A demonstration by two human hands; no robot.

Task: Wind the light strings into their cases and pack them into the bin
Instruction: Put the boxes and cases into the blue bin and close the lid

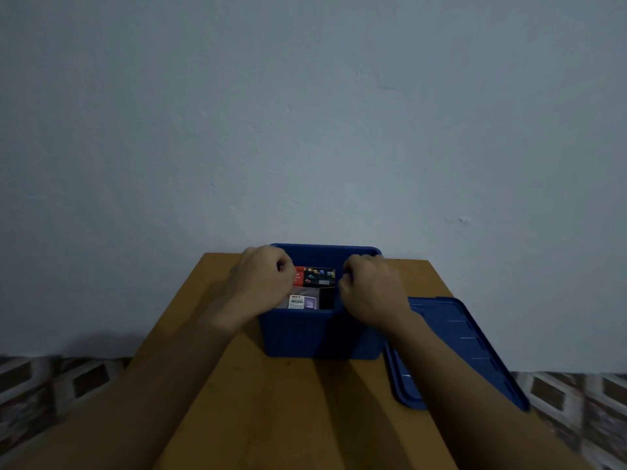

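Nearly done: left hand and right hand, fingers curled, pinch a case by its ends over the bin; second case lies inside; lid off, beside bin.

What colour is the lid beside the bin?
The lid is blue, clearest in the head view.

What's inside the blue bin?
A red-and-dark box at the back, a pale case nearer. The left hand and right hand cover the ends of the bin; its near wall hides anything lower.
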